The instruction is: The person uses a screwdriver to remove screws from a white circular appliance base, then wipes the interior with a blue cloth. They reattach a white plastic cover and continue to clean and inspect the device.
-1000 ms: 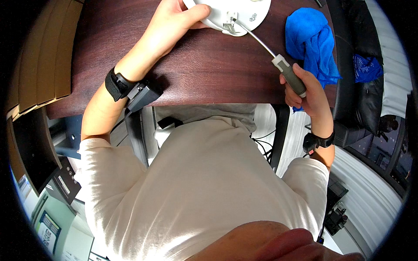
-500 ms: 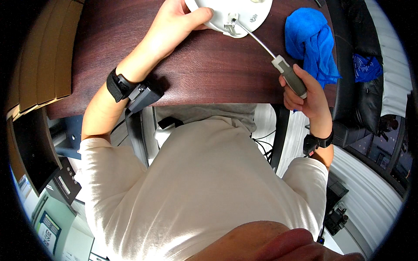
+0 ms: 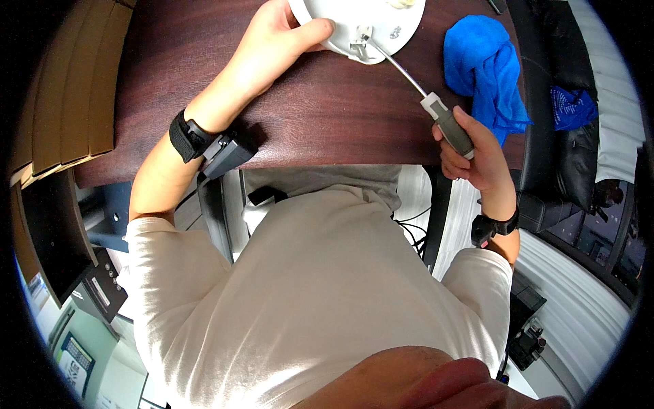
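A round white plastic piece (image 3: 340, 20) is at the top of the view, its far part cut off by the frame. My left hand (image 3: 283, 37) grips its left edge, thumb on top and the other fingers mostly hidden beneath. In my right hand (image 3: 473, 146) is a screwdriver (image 3: 449, 123) with a grey-and-white handle, my fingers wrapped round it. Its metal shaft slants up and left, and the tip meets a small bracket-like fitting (image 3: 361, 41) near the piece's close edge. Whether a screw sits under the tip is too small to tell.
The dark wood-grain table (image 3: 361, 109) carries a crumpled blue cloth (image 3: 480, 61) right of the white piece. Brown cardboard (image 3: 82, 88) stands along the left edge. Beyond the right edge is a black padded seat (image 3: 569, 136) with a blue item (image 3: 572, 108) on it.
My right hand and the screwdriver handle have shifted slightly left, with the handle turned a little in my fingers. The white piece has tilted very slightly; the tip remains at the fitting.
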Motion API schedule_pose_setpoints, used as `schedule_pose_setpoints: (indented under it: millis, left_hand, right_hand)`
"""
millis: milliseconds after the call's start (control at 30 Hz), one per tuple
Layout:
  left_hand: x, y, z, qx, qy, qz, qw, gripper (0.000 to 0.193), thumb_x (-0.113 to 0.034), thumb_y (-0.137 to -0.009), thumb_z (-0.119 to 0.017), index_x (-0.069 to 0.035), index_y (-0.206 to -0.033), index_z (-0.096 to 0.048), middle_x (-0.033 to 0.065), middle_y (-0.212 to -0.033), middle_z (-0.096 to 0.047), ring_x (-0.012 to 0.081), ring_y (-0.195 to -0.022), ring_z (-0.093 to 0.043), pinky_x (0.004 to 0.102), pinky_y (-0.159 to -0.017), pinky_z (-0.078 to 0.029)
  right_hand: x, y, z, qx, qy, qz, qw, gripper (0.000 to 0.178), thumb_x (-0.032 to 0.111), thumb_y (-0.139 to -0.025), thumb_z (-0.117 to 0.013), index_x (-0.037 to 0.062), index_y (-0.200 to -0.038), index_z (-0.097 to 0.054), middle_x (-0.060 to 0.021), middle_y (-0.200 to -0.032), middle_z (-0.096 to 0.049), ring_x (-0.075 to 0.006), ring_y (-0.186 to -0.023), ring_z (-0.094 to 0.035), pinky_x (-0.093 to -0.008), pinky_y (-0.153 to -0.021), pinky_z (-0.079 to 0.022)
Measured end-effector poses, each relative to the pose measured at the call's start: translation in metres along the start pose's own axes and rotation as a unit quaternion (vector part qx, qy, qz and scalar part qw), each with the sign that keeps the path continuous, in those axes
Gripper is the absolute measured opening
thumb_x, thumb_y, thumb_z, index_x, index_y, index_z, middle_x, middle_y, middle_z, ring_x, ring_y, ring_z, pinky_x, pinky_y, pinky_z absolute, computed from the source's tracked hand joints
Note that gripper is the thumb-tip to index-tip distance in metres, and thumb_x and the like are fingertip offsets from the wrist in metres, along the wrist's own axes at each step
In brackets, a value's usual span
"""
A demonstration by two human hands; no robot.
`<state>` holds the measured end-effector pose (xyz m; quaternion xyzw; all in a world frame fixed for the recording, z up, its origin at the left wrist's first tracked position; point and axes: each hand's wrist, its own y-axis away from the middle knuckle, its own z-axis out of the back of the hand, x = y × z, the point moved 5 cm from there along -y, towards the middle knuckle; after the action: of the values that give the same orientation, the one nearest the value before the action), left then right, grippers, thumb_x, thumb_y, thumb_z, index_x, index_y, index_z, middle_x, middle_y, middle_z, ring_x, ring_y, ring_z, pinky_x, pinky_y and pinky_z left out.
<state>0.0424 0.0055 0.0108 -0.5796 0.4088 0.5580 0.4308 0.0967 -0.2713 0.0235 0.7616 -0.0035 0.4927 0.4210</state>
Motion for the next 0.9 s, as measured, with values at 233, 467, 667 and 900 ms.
schedule_pose_setpoints:
  millis: [233,467,667,900]
  left_hand:
    - [0.0,0.0,0.003,0.011,-0.007,0.0,1.0,0.03,-0.01,-0.082,-0.06,0.0,-0.109,-0.052,0.0067,-0.096,-0.061,0.0133,-0.086,-0.06,0.028,-0.077,-0.05]
    - [-0.006,0.002,-0.004,0.012,0.087,0.009,0.996,0.028,-0.011,-0.084,-0.057,0.001,-0.109,-0.052,0.0082,-0.098,-0.061,0.0158,-0.087,-0.06,0.03,-0.078,-0.051]
    - [-0.003,0.002,-0.001,0.03,0.079,0.015,0.996,0.025,-0.012,-0.087,-0.05,0.002,-0.107,-0.053,0.0097,-0.101,-0.061,0.0172,-0.089,-0.061,0.0321,-0.079,-0.052]
    - [0.001,0.0,0.002,0.037,0.072,0.004,0.997,0.025,-0.011,-0.086,-0.05,0.003,-0.107,-0.054,0.0097,-0.101,-0.061,0.0171,-0.09,-0.061,0.0324,-0.08,-0.051]
  right_hand:
    - [0.002,0.002,-0.002,-0.025,0.019,-0.014,0.999,0.048,0.047,-0.095,-0.032,0.0061,-0.085,-0.055,0.003,-0.043,-0.031,-0.009,-0.032,-0.029,-0.025,-0.036,-0.03]
    - [-0.008,0.005,-0.01,-0.03,-0.067,-0.029,0.997,0.047,0.047,-0.095,-0.031,0.0064,-0.085,-0.054,0.0043,-0.043,-0.031,-0.0069,-0.031,-0.027,-0.0232,-0.034,-0.027]
    - [-0.007,0.007,-0.014,-0.071,0.04,-0.004,0.997,0.047,0.047,-0.095,-0.033,0.0063,-0.084,-0.054,0.0039,-0.044,-0.032,-0.0067,-0.033,-0.028,-0.0235,-0.036,-0.027]
    - [0.032,0.002,-0.002,-0.12,0.428,0.204,0.872,0.037,0.038,-0.092,-0.046,0.004,-0.086,-0.059,-0.0073,-0.051,-0.047,-0.0152,-0.042,-0.047,-0.0289,-0.041,-0.035]
